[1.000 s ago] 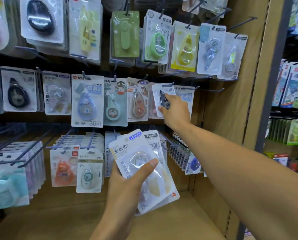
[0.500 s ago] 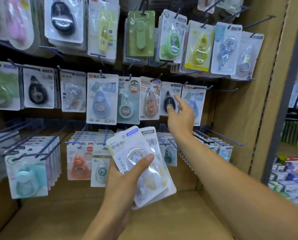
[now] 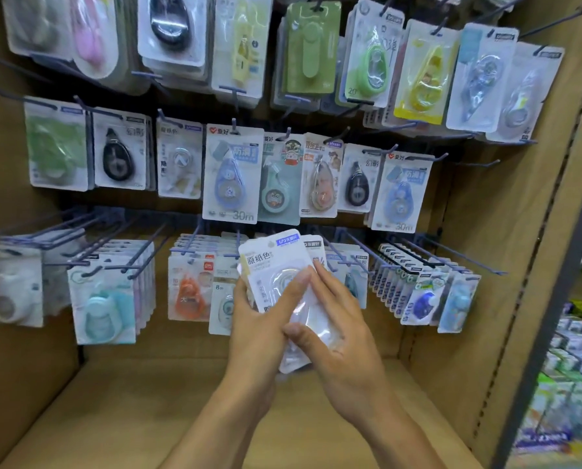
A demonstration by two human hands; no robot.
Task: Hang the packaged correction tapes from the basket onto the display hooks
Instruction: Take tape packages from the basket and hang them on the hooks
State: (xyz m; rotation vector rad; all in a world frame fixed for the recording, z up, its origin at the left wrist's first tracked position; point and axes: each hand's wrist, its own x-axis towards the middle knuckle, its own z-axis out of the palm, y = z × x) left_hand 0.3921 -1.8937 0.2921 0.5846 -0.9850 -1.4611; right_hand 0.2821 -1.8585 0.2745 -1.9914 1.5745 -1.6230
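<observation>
A small stack of white packaged correction tapes (image 3: pixel 272 265) is held in front of the lower hook row. My left hand (image 3: pixel 259 326) grips the stack from the left, thumb across the top pack's clear blister. My right hand (image 3: pixel 337 330) has come onto the stack from the right, its fingers and thumb closed on a pack's lower right part. A black correction tape pack (image 3: pixel 357 179) hangs on a middle-row hook beside a blue 30m pack (image 3: pixel 401 194). The basket is out of view.
Three rows of blue wire hooks carry many packs on the brown pegboard (image 3: pixel 479 204). A bare hook (image 3: pixel 476 164) juts out at the middle row's right end. A brown shelf board (image 3: pixel 147 411) lies below. Another stocked rack (image 3: pixel 574 350) stands to the right.
My right hand left the black pack hanging on the middle-row hook and dropped down onto the stack held by my left hand. The view shifted, with the display now sitting further right.
</observation>
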